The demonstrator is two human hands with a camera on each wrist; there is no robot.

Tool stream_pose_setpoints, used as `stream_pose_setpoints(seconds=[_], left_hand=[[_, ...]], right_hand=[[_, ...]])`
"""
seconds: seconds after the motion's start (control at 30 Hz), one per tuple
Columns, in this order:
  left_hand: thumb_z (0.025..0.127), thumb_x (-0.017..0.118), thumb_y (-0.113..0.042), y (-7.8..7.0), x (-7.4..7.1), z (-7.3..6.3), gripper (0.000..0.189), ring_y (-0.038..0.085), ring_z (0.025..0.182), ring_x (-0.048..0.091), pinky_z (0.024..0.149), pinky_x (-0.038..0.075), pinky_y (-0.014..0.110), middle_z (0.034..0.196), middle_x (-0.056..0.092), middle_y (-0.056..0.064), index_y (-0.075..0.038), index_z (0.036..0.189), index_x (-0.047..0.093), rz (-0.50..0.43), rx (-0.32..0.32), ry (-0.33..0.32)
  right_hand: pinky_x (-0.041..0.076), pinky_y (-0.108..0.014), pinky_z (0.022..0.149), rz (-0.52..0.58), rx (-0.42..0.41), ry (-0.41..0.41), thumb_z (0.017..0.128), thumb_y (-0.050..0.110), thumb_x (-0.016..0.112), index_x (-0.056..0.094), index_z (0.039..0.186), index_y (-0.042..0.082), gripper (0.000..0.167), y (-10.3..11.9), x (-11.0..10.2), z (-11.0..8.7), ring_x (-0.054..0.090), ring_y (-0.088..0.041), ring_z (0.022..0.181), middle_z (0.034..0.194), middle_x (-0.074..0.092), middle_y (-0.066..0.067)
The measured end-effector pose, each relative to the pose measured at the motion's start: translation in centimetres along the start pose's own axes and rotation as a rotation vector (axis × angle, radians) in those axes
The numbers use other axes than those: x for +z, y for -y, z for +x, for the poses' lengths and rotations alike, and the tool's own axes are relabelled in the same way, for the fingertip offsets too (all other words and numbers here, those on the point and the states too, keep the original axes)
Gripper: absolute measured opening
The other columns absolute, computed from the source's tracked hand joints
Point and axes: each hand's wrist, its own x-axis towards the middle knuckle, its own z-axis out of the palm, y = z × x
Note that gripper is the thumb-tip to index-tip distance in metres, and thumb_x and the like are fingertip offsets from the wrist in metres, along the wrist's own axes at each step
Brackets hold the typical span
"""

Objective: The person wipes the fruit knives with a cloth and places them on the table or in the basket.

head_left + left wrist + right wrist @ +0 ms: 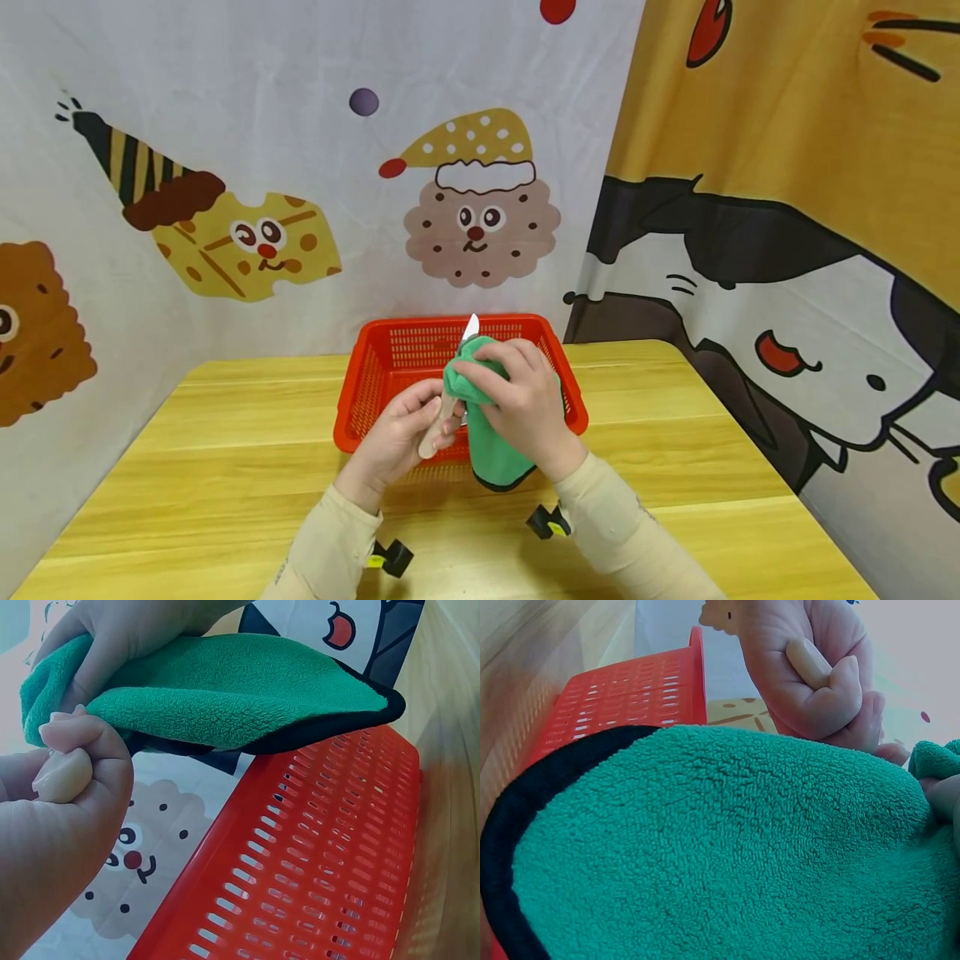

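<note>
A knife with a pale beige handle [431,442] and a short silver blade [471,328] is held at a slant, tip upward, over the basket. My left hand [393,432] grips the handle, whose rounded end [66,777] pokes out of the curled fingers in the left wrist view. With my right hand [529,407] I pinch a green fleecy cloth [495,454] folded around the knife just above the handle. The cloth's black-edged free part [727,840] hangs below that hand and fills much of the right wrist view. It hides the lower blade.
A red perforated plastic basket [347,417] stands on the wooden table [247,467], behind and beneath the hands. Something shiny shows partly inside it, too hidden to identify. Behind the table hangs a cartoon-printed curtain [300,167]. Black devices [393,557] sit at the wrists.
</note>
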Motion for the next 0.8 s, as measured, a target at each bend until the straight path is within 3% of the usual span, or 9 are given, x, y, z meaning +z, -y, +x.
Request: stream_pose_setpoints(seconds=[0.37, 0.57, 0.8], left_hand=[[0.107, 0.023, 0.000, 0.0, -0.1, 0.0, 0.036, 0.012, 0.071, 0.048, 0.063, 0.044, 0.019, 0.098, 0.056, 0.007, -0.004, 0.123, 0.055, -0.008, 0.001, -0.002], [0.107, 0.027, -0.001, -0.2, 0.1, -0.1, 0.030, 0.012, 0.076, 0.051, 0.064, 0.045, 0.019, 0.102, 0.057, 0.007, -0.002, 0.121, 0.054, 0.002, -0.031, -0.038], [0.107, 0.028, -0.002, -0.2, 0.2, -0.1, 0.030, 0.010, 0.078, 0.054, 0.065, 0.047, 0.019, 0.103, 0.060, 0.006, -0.001, 0.124, 0.054, 0.003, -0.048, -0.012]], right_hand=[[0.050, -0.037, 0.076, -0.006, 0.031, 0.014, 0.081, 0.016, 0.083, 0.074, 0.109, 0.020, 0.030, -0.2, -0.1, 0.4, 0.056, -0.027, 0.094, 0.108, 0.063, -0.007], [0.050, -0.038, 0.079, -0.002, 0.055, 0.020, 0.080, 0.013, 0.083, 0.074, 0.109, 0.018, 0.031, -0.8, -0.3, 0.9, 0.056, -0.028, 0.093, 0.106, 0.062, -0.008], [0.049, -0.043, 0.081, 0.007, 0.091, -0.038, 0.080, 0.005, 0.080, 0.074, 0.108, 0.016, 0.031, -2.1, -0.8, 1.5, 0.056, -0.031, 0.093, 0.106, 0.062, -0.010]])
